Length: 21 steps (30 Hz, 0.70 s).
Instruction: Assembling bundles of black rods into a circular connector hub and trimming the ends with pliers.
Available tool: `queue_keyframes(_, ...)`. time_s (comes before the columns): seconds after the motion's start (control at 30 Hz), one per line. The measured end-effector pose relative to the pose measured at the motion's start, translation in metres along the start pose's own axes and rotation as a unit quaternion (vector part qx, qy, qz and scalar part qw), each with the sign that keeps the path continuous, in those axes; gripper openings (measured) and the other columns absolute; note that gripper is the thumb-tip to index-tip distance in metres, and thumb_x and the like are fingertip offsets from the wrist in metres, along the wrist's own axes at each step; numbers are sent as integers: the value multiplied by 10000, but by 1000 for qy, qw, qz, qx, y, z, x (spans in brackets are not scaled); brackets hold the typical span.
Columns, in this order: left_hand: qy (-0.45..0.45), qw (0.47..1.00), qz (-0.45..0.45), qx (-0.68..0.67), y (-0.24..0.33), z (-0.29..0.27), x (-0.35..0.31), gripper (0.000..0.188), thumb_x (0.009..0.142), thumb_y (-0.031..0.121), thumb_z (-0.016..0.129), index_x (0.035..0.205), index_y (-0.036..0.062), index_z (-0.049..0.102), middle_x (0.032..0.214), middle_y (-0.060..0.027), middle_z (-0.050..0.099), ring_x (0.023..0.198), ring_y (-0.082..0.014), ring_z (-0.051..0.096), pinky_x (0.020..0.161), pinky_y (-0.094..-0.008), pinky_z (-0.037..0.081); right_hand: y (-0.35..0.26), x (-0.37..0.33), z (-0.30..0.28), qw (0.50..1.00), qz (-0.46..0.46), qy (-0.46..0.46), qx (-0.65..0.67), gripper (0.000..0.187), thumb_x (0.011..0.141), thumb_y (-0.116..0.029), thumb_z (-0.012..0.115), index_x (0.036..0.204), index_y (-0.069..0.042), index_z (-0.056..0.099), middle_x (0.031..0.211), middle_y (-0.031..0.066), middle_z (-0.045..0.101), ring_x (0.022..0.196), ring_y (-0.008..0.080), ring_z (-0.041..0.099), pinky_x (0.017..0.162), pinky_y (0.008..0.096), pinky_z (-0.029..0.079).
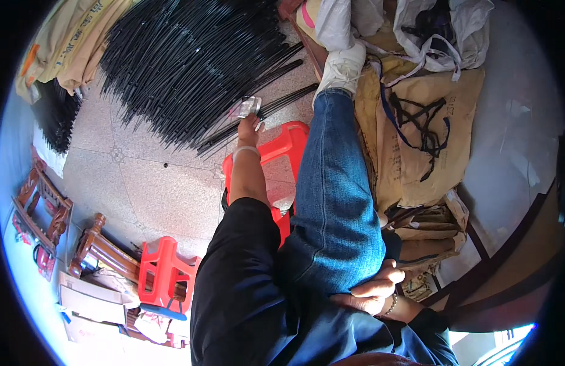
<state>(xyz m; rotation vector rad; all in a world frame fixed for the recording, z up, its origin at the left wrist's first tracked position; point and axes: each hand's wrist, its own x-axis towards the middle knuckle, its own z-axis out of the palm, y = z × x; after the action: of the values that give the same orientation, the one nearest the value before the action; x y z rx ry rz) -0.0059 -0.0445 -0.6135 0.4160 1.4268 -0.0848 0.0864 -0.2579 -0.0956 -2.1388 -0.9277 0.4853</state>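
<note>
Reaching out over the floor, my left hand (250, 129) is closed on a small, shiny, see-through packet (249, 107); its contents are too small to make out. The packet is over the near edge of a large pile of thin black rods or strips (191, 61) spread on the floor. A red plastic stool (288, 141) stands under and beside my left forearm. My right hand (374, 289), with a beaded bracelet at the wrist, lies on the jeans (334, 183) near my bent knee, its fingers laid over the cloth and nothing seen in them.
A smaller black bundle (53, 116) and tan sacks (81, 46) are at the far left. Another red stool (163, 271) stands by wooden furniture (111, 247). To the right lie brown sacks (416, 146) with a dark strap, and white bags (441, 36) beyond my shoe (342, 68).
</note>
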Motion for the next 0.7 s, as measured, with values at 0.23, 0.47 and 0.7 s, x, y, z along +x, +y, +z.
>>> queue_keyframes(0.23,70,997,-25,-4,-24,-55,-59,313,907,288,485,1111,61,555,1049,-77,606,972,-219,588,812,-330,490,1,-6,6,1000,15,20,0,299,542,-366,792,828,-322,715,844,-158,493,864,146,361,694,326,237)
queue_keyframes(0.47,-73,992,-17,99,21,-52,-135,245,911,224,498,885,14,622,780,-47,621,636,-141,560,574,-240,440,-7,-1,-1,997,29,64,-28,342,619,-469,751,898,-280,690,876,-51,456,848,169,368,728,339,258)
queue_keyframes(0.7,-191,903,297,246,147,5,-344,217,901,159,558,934,-33,653,874,-70,655,786,-137,606,717,-227,460,-22,6,2,995,11,102,-17,401,644,-382,765,975,-187,650,987,17,496,934,227,397,830,374,310)
